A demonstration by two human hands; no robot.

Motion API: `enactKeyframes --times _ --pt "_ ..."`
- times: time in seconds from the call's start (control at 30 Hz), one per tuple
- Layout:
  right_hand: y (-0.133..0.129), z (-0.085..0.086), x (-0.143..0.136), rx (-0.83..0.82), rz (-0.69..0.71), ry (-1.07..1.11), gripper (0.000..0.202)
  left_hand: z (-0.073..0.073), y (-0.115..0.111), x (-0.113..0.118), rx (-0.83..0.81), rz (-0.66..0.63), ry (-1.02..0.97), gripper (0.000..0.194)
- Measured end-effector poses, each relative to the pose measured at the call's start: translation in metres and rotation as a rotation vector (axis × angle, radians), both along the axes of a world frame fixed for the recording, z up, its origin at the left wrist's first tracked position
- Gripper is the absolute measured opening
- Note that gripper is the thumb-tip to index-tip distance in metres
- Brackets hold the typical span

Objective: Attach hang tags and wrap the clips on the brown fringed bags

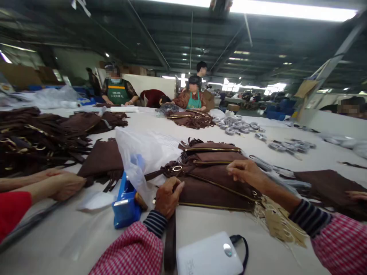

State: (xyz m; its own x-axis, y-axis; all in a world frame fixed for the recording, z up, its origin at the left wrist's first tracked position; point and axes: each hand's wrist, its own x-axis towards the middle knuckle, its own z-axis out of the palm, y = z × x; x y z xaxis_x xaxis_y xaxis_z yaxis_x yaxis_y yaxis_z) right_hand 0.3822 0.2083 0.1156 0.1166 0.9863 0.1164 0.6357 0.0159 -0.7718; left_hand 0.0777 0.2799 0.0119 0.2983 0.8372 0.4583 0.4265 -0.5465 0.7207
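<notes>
A dark brown bag [209, 187] with gold zippers and fringe lies on the white table, on top of or against similar bags [212, 147]. My left hand [168, 196] is closed at its left edge, thumb and fingers against the fabric. A brown strap [170, 244] runs down from beneath that hand. Over the bag's right part, my right hand [246, 173] has its fingertips pinched together; whatever may be between them is too small to make out. Cream strings with tan paper tags [276, 225] lie beside the bag's lower right corner.
Left of the bag stand a blue tape dispenser [126, 208] and clear plastic [134, 152]. A white power bank [209, 256] with a black cable lies in front. Brown bags [37, 133] are piled left, wrapped straps [289, 147] right. Co-workers' hands [61, 185] are at both sides.
</notes>
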Motion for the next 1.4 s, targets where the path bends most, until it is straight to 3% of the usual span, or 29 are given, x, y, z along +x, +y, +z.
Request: enactKeyframes --times 0.17,0.43,0.57,0.7,0.87,0.97,1.07,1.13,1.23,1.4 --pt "-0.030 -0.014 -0.019 0.135 0.170 -0.317 0.019 0.001 0.004 -0.005 0.155 -0.044 0.162 0.021" --pt "-0.003 -0.011 -0.032 0.305 0.211 -0.571 0.007 0.000 0.004 -0.008 0.193 -0.044 0.228 0.017" --pt "0.029 0.001 -0.035 0.374 0.098 -0.742 0.011 -0.003 0.004 -0.007 0.207 -0.054 0.244 0.016" --pt "0.087 0.005 -0.036 0.290 -0.031 -1.050 0.023 -0.003 0.003 -0.007 0.184 -0.072 0.240 0.016" --pt "0.148 -0.016 -0.031 0.185 -0.068 -1.152 0.025 -0.007 0.006 -0.008 0.149 -0.097 0.251 0.020" --pt "0.163 -0.030 -0.030 0.161 -0.084 -1.183 0.025 -0.011 0.009 -0.009 0.148 -0.108 0.243 0.022" --pt "0.165 -0.032 -0.028 0.167 -0.054 -1.212 0.031 -0.015 0.010 -0.010 0.156 -0.112 0.231 0.023" --pt "0.164 -0.024 -0.024 0.173 -0.027 -1.228 0.032 -0.016 0.011 -0.010 0.166 -0.111 0.228 0.023" --pt "0.158 0.001 -0.014 0.174 -0.024 -1.241 0.026 -0.017 0.012 -0.010 0.185 -0.116 0.236 0.022" --pt "0.134 0.074 -0.002 0.234 -0.091 -1.232 0.026 -0.016 0.013 -0.010 0.241 -0.100 0.230 0.022"
